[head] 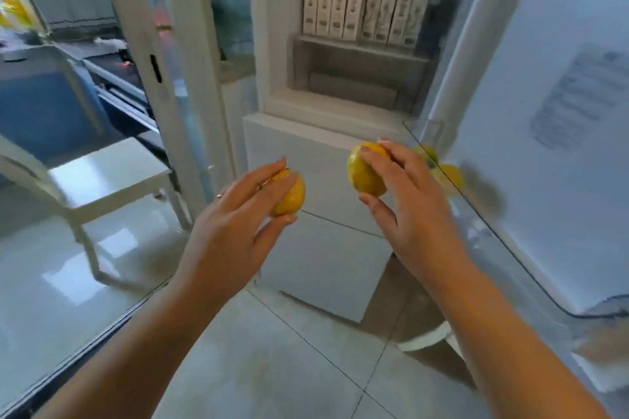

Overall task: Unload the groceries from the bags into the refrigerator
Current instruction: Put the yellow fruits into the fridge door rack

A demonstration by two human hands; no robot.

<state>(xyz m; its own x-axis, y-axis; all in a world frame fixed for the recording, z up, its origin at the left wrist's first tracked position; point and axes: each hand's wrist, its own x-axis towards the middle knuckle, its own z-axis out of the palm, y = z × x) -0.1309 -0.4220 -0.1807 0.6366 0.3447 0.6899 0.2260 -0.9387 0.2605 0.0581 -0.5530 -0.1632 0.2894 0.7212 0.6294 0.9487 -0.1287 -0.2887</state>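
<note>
Head view: both hands are up in front of the open refrigerator point(340, 105), each holding one yellow citrus fruit. Left hand point(238, 214) has fingers curled over the top of the left fruit point(291, 196), thumb under it. Right hand point(405, 201) grips the right fruit point(364, 170) the same way, fingers on top, thumb below, held a bit higher than the left one. The two fruits are apart, over the white lower drawers point(320, 248). More yellow fruit point(449, 177) sits in the clear door bin point(425, 133) on the right, just beside the right hand; blurred, count unclear. A row of white cartons point(364, 15) stands upright on an inner shelf. White chair point(102, 177) is off to the left on the tiled floor point(272, 367).
</note>
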